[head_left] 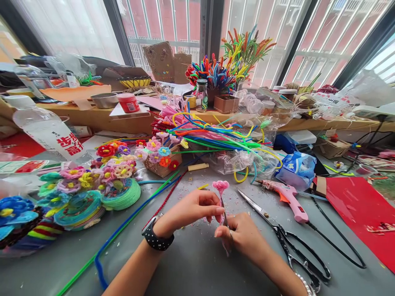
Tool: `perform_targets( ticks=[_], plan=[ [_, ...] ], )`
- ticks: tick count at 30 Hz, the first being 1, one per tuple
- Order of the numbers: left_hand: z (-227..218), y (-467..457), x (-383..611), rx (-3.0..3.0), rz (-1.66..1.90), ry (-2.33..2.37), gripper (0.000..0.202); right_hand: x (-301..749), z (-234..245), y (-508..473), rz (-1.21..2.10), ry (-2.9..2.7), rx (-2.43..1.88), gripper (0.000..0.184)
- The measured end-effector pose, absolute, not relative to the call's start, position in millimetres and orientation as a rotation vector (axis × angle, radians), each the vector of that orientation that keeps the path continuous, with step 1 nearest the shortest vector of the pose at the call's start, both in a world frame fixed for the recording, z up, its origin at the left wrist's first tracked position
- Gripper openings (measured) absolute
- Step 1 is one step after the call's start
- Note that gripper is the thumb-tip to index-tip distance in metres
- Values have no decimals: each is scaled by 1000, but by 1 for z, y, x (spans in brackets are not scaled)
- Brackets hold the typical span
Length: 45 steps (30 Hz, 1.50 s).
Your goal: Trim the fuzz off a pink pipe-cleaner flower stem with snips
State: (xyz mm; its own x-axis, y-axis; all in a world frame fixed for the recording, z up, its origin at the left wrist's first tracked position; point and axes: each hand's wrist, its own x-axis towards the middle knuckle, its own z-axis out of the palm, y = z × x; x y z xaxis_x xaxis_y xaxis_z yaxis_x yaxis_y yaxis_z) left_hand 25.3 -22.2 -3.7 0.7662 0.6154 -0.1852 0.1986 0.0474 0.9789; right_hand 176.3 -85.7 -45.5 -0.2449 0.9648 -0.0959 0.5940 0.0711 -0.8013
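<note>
A fuzzy pink pipe-cleaner flower (220,186) stands upright between my hands, above the grey table. My left hand (194,209), with a dotted watch strap at the wrist, pinches at its stem with thumb and fingertips. Close beside it, my right hand (243,234) is closed around a thin dark metal tool (225,220) that points up along the stem. Its handle end is hidden in the fingers, so its exact kind is unclear. A wisp of pink fuzz hangs below the right hand. Large black-handled scissors (277,232) lie to the right, touching neither hand.
A pink glue gun (288,196) with its cord lies right, near red felt (358,213). Green and blue pipe cleaners (129,222) cross the left side. Yarn flower pots (120,193) and a water bottle (46,131) stand left. Piled pipe cleaners (212,131) lie behind.
</note>
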Motion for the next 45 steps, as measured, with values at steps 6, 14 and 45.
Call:
perform_targets(
  ticks=[6, 14, 45],
  plan=[
    [-1, -23, 26, 1521, 361, 695, 23, 176, -43, -87, 1156, -1864, -1423, 75],
    [0, -23, 26, 1520, 359, 688, 24, 176, -39, -88, 1267, -1803, -1360, 75],
    [6, -24, 27, 1522, 708, 753, 20, 181, -24, -89, 1352, -1502, -1143, 39]
  ],
)
